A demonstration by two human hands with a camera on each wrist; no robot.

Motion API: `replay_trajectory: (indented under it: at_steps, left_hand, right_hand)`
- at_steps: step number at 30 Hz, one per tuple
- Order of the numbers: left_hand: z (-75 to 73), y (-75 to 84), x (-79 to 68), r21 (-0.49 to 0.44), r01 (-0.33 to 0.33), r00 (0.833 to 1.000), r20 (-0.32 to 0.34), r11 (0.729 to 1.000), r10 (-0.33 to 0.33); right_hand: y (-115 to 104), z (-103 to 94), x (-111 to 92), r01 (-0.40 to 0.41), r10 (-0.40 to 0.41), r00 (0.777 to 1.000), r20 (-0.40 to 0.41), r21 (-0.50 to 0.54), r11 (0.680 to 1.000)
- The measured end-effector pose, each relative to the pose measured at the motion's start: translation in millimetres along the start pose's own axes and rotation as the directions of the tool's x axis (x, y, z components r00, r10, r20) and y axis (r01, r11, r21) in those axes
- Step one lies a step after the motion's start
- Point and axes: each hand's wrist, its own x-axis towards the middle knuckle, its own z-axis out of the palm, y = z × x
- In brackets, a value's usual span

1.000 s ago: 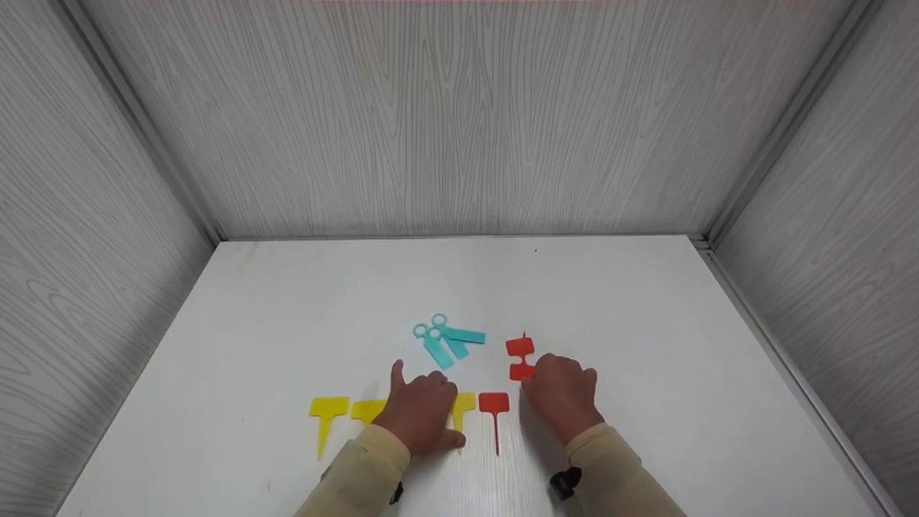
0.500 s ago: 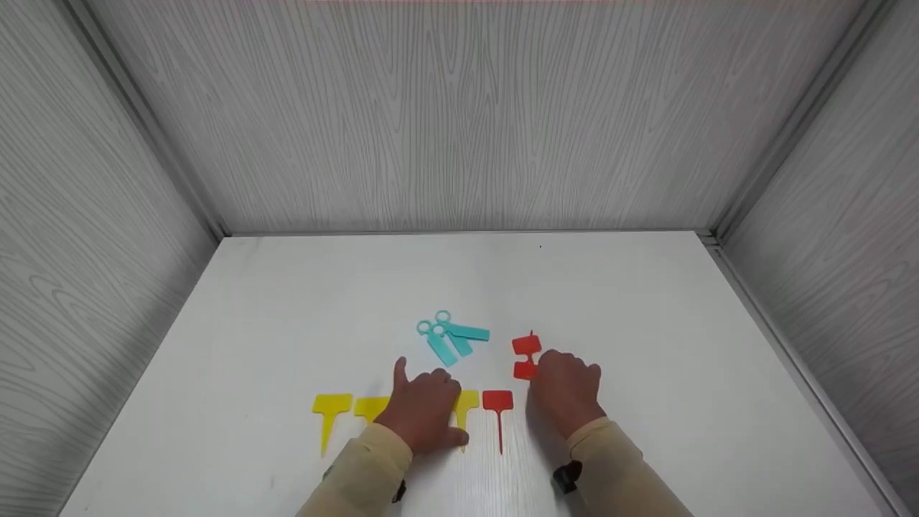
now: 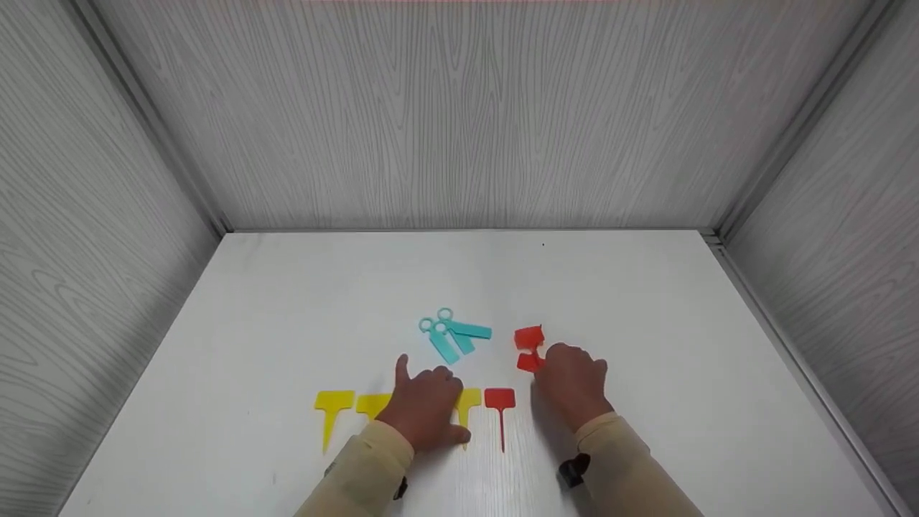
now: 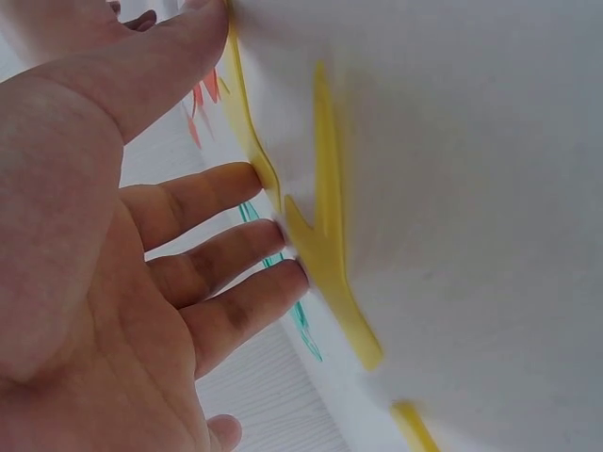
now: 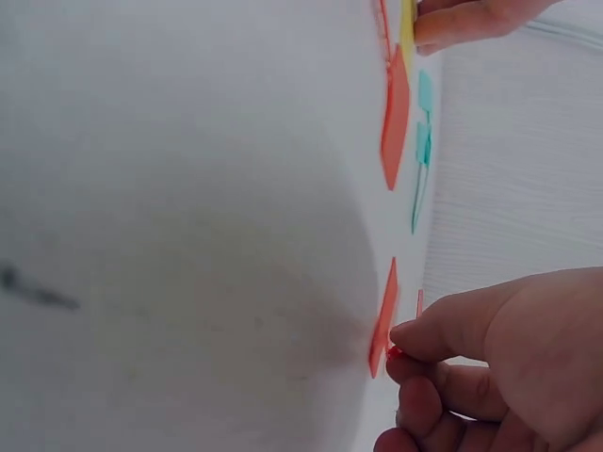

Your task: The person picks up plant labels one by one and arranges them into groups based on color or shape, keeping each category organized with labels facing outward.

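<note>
My left hand (image 3: pixel 423 406) touches a yellow T-shaped plant label (image 3: pixel 470 397), its thumb at the stem tip and index fingertip at the head; the fingers are nearly straight. Two more yellow plant labels (image 3: pixel 334 401) lie to its left, one partly under the hand. To its right a red plant label (image 3: pixel 500 398) lies flat with its stem toward me. Farther right my right hand (image 3: pixel 572 384) pinches a small red part (image 5: pixel 394 353) between thumb and index finger. Beside those fingertips are two red plant labels (image 3: pixel 529 336), close together, their stems partly hidden by the hand.
Several teal strip tags with ring ends (image 3: pixel 470 330) lie overlapping in the middle of the white tabletop (image 3: pixel 287 301). Grey wood-grain panels (image 3: pixel 459 115) stand at the back and both sides.
My right hand has shifted slightly forward, and the red labels at its fingertips have moved and tilted. The left hand stays on the yellow label. The head view has shifted a little.
</note>
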Motion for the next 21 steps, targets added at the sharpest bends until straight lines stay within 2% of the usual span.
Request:
replay_trajectory:
  at_steps: [9,21]
  left_hand:
    - [-4.0,1.7,-2.6,0.015,-0.005,1.0,-0.001,1.0,0.005]
    - [-4.4,1.8,-1.7,0.009,-0.004,1.0,0.014,1.0,0.004]
  right_hand:
    - [6,-4.5,-20,-0.035,0.032,0.998,0.053,0.057,0.998]
    - [8,2.1,-58,-0.073,0.067,0.993,0.101,0.06,0.996]
